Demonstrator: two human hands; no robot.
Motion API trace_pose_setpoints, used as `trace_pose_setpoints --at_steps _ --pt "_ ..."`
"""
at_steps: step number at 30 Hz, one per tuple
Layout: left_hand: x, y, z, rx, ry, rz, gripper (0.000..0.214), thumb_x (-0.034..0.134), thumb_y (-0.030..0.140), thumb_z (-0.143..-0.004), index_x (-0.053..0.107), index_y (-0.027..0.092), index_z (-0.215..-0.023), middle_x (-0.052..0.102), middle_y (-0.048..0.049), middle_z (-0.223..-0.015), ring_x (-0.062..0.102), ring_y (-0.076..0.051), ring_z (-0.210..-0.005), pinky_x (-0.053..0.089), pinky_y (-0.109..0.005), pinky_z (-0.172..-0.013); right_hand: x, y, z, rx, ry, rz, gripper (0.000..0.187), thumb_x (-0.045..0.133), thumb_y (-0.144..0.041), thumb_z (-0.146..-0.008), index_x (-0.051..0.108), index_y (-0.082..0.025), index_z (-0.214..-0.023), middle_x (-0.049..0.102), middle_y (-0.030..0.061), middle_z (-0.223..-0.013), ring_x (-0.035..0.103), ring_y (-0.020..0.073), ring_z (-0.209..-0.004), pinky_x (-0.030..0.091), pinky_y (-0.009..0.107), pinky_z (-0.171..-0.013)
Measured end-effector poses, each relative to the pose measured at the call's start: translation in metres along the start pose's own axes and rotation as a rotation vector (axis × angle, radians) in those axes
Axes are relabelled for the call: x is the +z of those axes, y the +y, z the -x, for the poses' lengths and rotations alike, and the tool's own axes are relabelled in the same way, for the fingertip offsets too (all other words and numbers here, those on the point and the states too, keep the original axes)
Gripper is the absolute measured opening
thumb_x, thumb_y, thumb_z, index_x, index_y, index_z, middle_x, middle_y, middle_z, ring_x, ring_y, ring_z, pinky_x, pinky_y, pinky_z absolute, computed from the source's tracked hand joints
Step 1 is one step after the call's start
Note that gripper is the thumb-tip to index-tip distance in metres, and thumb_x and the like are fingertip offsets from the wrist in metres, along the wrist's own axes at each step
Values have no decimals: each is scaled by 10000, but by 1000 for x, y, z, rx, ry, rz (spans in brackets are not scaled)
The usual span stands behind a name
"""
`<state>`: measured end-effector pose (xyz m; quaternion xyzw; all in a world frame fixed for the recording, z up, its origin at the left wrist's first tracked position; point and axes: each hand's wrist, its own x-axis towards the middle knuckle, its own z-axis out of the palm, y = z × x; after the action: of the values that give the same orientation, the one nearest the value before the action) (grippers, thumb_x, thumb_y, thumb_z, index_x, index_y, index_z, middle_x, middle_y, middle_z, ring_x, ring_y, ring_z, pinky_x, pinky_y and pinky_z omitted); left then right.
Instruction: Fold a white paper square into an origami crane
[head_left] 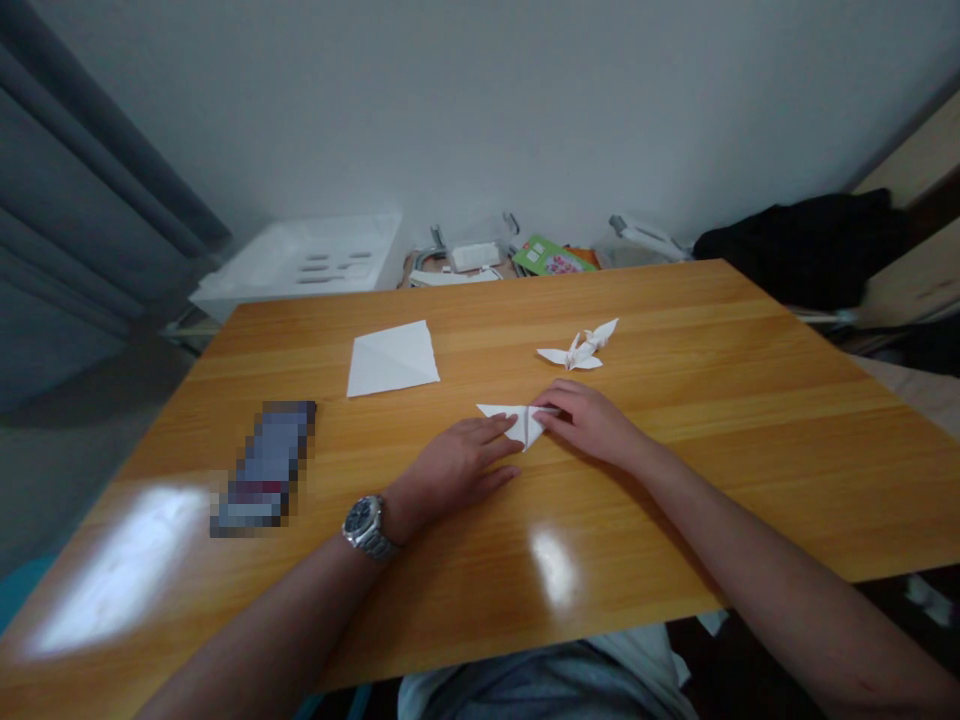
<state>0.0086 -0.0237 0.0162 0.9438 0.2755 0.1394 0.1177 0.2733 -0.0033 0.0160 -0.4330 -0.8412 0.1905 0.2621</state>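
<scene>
A small white folded paper [513,412] lies on the wooden table in front of me, its shape a triangle pointing toward me with a crease down the middle. My left hand [461,465], with a metal watch [365,522] on its wrist, rests on the left part with its fingers stretched out and apart. The thumb and fingers of my right hand [585,415] close on the right corner and partly cover it. Just beyond that hand sit folded white paper cranes [579,352], overlapping each other.
A creased white paper sheet [393,360] lies flat at the back left of the table [750,400]. The phone [266,468], pixelated, lies nearer on the left. Behind the table's far edge are a white tray-like piece [315,255], a green booklet [551,256] and a dark cloth [802,245].
</scene>
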Motion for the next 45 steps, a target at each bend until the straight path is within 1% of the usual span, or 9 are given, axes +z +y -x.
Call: trace_pose_setpoints --at_steps 4,7,11,18,23,29,34,38,45 --pt "-1 0 1 15 -9 13 353 533 396 -1021 641 234 -1316 529 -105 -1524 499 -272 -1414 425 -481 -1175 4 -1 -1 33 30 40 101 625 -266 -973 694 -198 -1001 677 83 -976 624 229 -934 495 361 -857" --pt "-2 0 1 22 -13 31 390 549 416 -1011 614 233 -1349 538 -106 -1516 496 -275 -1417 424 -493 -1177 5 -1 -2 71 56 64 68 675 -269 -941 674 -204 -959 666 70 -952 611 225 -907 482 354 -839" --pt "-3 0 1 29 -32 20 448 544 445 -1010 563 269 -1421 515 -94 -1538 501 -269 -1414 417 -490 -1183 8 -1 -2 109 62 82 82 688 -276 -931 646 -207 -922 638 55 -917 588 212 -855 461 327 -775" --pt "-1 -2 1 33 -24 29 421 567 417 -1001 594 285 -1400 524 -77 -1532 511 -261 -1406 446 -472 -1166 12 -4 -3 147 84 117 114 698 -251 -917 602 -208 -875 605 43 -887 558 207 -822 425 314 -730" --pt "-2 -2 1 25 -33 36 410 559 409 -1008 605 279 -1394 530 -74 -1528 489 -260 -1426 432 -471 -1179 15 -4 -3 155 92 142 125 691 -247 -921 583 -210 -868 595 42 -886 553 209 -814 418 318 -732" --pt "-1 -3 0 24 -51 14 409 509 407 -1033 594 263 -1406 529 -62 -1530 477 -242 -1436 436 -443 -1179 19 -1 -1 153 107 172 124 677 -267 -935 575 -214 -888 596 52 -909 561 232 -863 424 343 -773" --pt "2 -7 0 24 -46 22 394 489 353 -1044 592 245 -1408 543 -59 -1517 483 -223 -1431 416 -424 -1197 21 -1 -2 155 115 186 124 669 -266 -940 569 -214 -887 596 60 -916 565 240 -876 429 348 -780" --pt "0 -7 0 14 -49 39 398 484 386 -1046 601 235 -1396 552 -59 -1509 468 -223 -1442 409 -421 -1202 22 -1 -2 151 113 203 119 666 -268 -941 571 -215 -893 595 61 -910 562 244 -871 427 352 -782" --pt "-5 -5 0 50 -61 32 382 491 400 -1042 611 270 -1381 531 -54 -1528 481 -234 -1433 411 -435 -1199 24 1 -2 157 117 198 115 658 -269 -945 570 -213 -896 597 61 -915 561 240 -881 419 343 -788"
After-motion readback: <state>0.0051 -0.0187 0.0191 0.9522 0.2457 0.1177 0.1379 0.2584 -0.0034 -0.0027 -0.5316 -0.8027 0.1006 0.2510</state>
